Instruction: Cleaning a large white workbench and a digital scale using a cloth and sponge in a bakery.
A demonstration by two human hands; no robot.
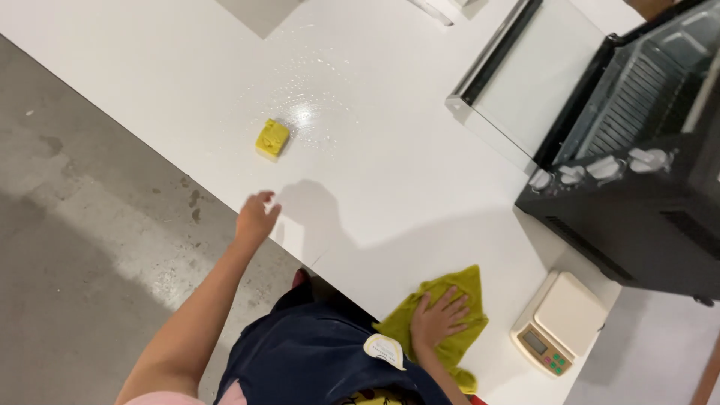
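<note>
The oven [637, 172] is running off the frame at three o'clock. The right hand [439, 319] is hiding part of the cloth [457, 289]. The scale's [559, 321] display is showing too small to read.

- The left hand [256, 217] is bare, with no glove, ring or watch showing.
- The right hand [437, 319] is bare too.
- Both forearms are uncovered; a pink sleeve [161, 399] edge shows at the left upper arm.
- A dark navy apron [315, 352] covers the front.
- A cream oval patch [385, 350] sits on the apron, above a yellow and red print [379, 397].
</note>
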